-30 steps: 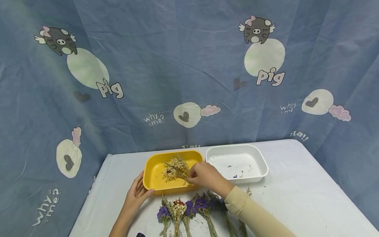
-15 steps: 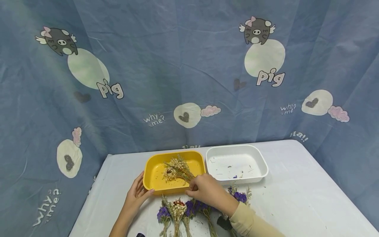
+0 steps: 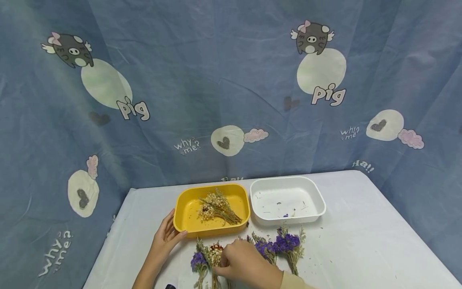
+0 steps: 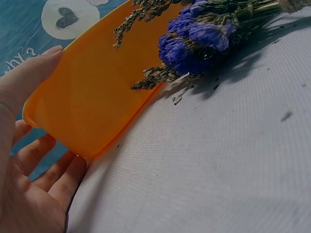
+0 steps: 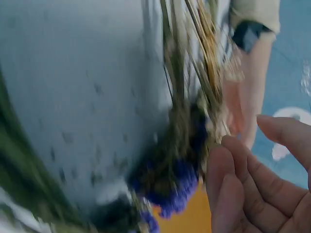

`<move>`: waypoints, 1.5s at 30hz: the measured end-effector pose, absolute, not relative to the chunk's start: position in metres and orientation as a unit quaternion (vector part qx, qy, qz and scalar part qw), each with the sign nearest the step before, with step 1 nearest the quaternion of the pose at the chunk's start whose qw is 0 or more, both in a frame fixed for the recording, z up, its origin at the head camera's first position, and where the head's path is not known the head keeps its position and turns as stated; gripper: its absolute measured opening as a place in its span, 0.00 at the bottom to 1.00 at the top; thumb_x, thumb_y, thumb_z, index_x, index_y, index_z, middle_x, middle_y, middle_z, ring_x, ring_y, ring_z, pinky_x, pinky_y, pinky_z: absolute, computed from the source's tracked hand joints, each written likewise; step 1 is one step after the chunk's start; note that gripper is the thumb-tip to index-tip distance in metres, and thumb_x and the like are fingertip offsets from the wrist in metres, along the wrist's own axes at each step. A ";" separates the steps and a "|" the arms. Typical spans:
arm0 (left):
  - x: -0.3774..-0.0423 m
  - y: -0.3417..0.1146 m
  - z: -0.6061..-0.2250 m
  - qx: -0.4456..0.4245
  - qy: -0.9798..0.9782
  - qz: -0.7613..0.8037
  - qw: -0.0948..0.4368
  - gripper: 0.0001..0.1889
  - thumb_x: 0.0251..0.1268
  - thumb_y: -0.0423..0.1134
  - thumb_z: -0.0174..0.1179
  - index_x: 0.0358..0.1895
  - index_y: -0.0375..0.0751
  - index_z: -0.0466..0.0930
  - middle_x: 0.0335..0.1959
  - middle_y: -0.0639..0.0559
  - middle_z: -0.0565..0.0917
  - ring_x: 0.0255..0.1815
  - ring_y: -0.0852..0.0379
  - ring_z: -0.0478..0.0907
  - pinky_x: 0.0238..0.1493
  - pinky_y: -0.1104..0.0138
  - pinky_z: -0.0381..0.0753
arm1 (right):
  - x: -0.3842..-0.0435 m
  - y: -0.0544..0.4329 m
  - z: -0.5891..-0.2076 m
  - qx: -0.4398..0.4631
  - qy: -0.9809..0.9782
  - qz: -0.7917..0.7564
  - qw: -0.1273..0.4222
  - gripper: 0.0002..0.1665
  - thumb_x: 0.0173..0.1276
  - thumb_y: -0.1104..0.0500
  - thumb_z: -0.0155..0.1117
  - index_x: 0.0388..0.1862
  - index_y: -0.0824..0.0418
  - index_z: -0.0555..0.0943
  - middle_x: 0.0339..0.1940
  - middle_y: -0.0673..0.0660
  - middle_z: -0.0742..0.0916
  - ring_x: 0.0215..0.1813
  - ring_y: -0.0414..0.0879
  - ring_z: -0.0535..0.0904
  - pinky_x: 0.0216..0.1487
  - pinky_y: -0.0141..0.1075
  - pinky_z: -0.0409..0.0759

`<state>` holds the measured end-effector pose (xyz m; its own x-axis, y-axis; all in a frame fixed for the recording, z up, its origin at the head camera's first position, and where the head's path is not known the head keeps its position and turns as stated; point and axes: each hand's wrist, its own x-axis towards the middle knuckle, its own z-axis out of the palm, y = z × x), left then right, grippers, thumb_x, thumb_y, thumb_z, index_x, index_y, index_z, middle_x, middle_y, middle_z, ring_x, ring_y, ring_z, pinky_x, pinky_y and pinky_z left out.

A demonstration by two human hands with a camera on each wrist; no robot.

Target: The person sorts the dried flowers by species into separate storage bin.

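At eight o'clock of the yellow tray [image 3: 213, 232]: left hand [image 3: 167, 237], thumb on the rim, fingers bent about the corner, gripping it; some finger ends out of sight behind the wall in the left wrist view. At seven o'clock: dark item [image 3: 170, 286], cut by the lower edge, identity unclear.

Inside the yellow tray: cream bunch [image 3: 218, 208], heads toward ten, stems toward four, lying loose. Just outside, at half past six: purple bunch [image 3: 197, 261], stems cut off below. At six: red-and-cream bunch [image 3: 216, 249], its right side masked by the right hand.

At five: right hand [image 3: 243, 261], fingers bent, thumb apart in the right wrist view, nothing visible between; contact with the stems cannot be told, that view being blurred. The hand blocks whatever lies beneath it.

At four: two purple bunches [image 3: 287, 242], heads overlapping, one with stems behind the right hand. At three: white tray [image 3: 288, 220], holding loose scraps, one purple.
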<state>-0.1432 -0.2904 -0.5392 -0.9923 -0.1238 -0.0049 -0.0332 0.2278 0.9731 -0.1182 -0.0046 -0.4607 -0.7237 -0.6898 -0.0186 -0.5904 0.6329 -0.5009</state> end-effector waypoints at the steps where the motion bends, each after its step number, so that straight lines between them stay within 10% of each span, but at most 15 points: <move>1: -0.144 -0.290 -0.539 0.050 -0.783 -0.619 0.038 0.47 0.69 0.43 0.70 0.84 0.53 0.49 0.83 0.49 0.59 0.67 0.83 0.64 0.61 0.87 0.71 | -0.116 -0.006 -0.462 -0.355 0.898 -0.235 0.113 0.24 0.69 0.41 0.70 0.14 0.46 0.87 0.10 0.37 0.81 0.13 0.27 0.66 0.21 0.22 0.68; 28: -0.143 -0.292 -0.542 0.039 -0.781 -0.622 0.040 0.47 0.69 0.41 0.69 0.84 0.52 0.49 0.83 0.47 0.58 0.65 0.87 0.64 0.61 0.86 0.72 | -0.106 -0.012 -0.489 -0.266 0.852 -0.377 0.246 0.17 0.66 0.51 0.73 0.19 0.54 0.89 0.12 0.42 0.83 0.15 0.37 0.75 0.24 0.28 0.77; 37: -0.143 -0.292 -0.541 0.045 -0.783 -0.619 0.040 0.47 0.69 0.42 0.69 0.84 0.52 0.49 0.83 0.47 0.58 0.81 0.46 0.58 0.61 0.87 0.71 | -0.109 -0.009 -0.493 -0.262 0.829 -0.433 0.237 0.13 0.64 0.54 0.76 0.21 0.56 0.90 0.16 0.43 0.86 0.17 0.34 0.77 0.35 0.28 0.81; 45: -0.144 -0.291 -0.540 0.054 -0.782 -0.620 0.037 0.47 0.68 0.42 0.70 0.84 0.53 0.50 0.83 0.48 0.59 0.65 0.86 0.65 0.61 0.87 0.71 | -0.110 -0.005 -0.498 -0.224 0.803 -0.489 0.255 0.08 0.63 0.59 0.75 0.24 0.57 0.90 0.17 0.45 0.86 0.19 0.36 0.79 0.33 0.28 0.82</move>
<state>-0.1439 -0.2911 -0.5398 -0.9915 -0.1299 -0.0085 -0.0380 0.2264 0.9733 -0.1102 -0.0055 -0.4980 -0.7696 -0.6097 -0.1896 -0.1111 0.4203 -0.9006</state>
